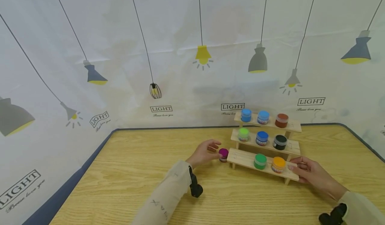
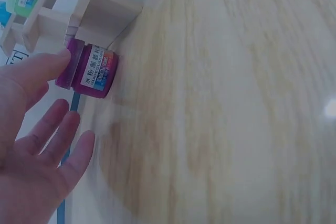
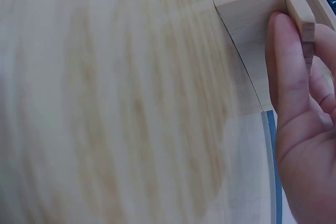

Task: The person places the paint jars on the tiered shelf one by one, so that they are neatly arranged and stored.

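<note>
A purple paint jar (image 1: 223,155) stands on the table just left of a three-tier wooden stand (image 1: 245,157). Beside that jar is my left hand (image 1: 207,152); its thumb is at the lid and its other fingers are spread apart from it. The left wrist view shows the jar's label (image 2: 97,67) facing the camera. My right hand (image 1: 315,175) grips the right end of the stand's lowest board, also seen in the right wrist view as a board end (image 3: 302,11) between thumb and fingers. On that board sit a green jar (image 1: 260,161) and an orange jar (image 1: 278,164).
The middle tier bears a light green jar (image 1: 243,134), a blue jar (image 1: 262,138) and a black jar (image 1: 280,142). Two light blue jars and a brown jar (image 1: 281,121) are on the top tier. Behind the wooden table (image 1: 144,171) hangs a lamp-printed cloth (image 1: 180,94).
</note>
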